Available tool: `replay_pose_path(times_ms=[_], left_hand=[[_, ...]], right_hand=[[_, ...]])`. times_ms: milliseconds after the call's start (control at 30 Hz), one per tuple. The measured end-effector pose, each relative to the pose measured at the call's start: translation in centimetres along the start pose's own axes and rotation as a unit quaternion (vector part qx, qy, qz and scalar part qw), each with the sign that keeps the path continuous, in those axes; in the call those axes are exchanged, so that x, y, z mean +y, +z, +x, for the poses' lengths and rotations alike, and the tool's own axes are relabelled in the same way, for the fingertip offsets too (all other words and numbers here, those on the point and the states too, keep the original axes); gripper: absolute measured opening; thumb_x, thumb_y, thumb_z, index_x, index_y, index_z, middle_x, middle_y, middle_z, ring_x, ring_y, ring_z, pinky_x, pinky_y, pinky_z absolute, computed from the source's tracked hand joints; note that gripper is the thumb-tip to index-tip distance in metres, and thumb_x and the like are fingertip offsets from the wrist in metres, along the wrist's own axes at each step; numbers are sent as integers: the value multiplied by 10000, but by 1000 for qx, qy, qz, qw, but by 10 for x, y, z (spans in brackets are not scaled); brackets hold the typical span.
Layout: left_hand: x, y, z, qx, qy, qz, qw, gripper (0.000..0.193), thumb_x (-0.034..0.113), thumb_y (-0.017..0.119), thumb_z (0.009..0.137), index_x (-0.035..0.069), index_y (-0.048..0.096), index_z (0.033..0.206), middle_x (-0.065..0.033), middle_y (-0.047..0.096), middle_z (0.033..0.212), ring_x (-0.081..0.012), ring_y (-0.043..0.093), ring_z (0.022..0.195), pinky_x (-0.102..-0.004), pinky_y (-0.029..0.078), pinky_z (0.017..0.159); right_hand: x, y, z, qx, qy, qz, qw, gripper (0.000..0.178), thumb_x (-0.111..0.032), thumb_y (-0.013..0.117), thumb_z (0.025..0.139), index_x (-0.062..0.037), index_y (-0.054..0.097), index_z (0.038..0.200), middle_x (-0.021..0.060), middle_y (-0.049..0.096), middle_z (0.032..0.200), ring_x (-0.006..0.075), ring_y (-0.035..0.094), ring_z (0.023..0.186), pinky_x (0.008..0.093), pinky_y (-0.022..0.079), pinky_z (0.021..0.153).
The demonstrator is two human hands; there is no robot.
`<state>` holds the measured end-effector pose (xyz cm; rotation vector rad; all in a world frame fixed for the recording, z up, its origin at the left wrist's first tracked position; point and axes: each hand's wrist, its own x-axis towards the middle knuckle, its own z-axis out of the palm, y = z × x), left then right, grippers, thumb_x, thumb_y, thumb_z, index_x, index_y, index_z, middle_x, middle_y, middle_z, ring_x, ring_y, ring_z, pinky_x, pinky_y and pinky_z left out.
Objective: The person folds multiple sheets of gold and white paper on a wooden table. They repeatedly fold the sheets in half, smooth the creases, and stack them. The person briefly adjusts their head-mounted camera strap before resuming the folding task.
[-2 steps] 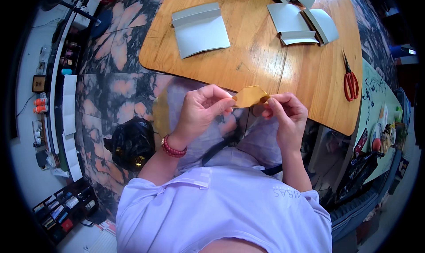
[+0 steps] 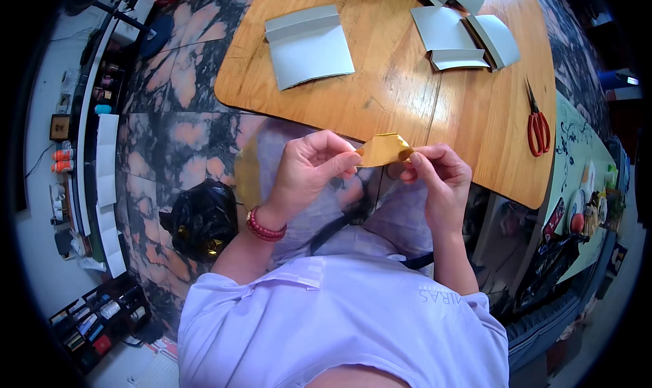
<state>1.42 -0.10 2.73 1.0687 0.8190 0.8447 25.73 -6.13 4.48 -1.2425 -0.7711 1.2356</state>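
Between my two hands is a small folded piece of gold paper, held at the table's near edge above my lap. My left hand, with a red bead bracelet on its wrist, pinches the paper's left end between thumb and fingers. At the other end, the thumb and forefinger of my right hand are closed on its corner. The paper's top edge is creased, and its far side is hidden from me.
On the wooden table lie a folded grey-white card, several similar card pieces and red-handled scissors. A black plastic bag sits on the marbled floor at left. A pale green side table with small items stands at right.
The gold paper has tilted slightly, its top fold showing a little more. Both hands keep their grip almost in place.
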Motion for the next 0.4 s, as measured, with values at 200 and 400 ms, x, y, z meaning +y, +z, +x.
replay_pose_path(times_ms=[200, 400], left_hand=[[5, -13, 1, -65, -113, -121, 984, 234, 279, 743, 1096, 50, 726, 1141, -69, 783, 952, -133, 766, 829, -282, 645, 770], [2, -13, 0, -113, -151, -176, 966, 214, 284, 741, 1096, 79, 721, 1154, -73, 791, 959, -142, 776, 828, -286, 652, 766]], right_hand=[[1, -8, 4, -56, -42, 32, 997, 78, 28, 752, 1020, 43, 784, 1089, 78, 744, 967, 148, 758, 824, 254, 611, 752], [-2, -16, 6, -80, -50, 29, 995, 90, 29, 761, 1011, 50, 787, 1094, 84, 721, 988, 161, 756, 825, 265, 622, 767]])
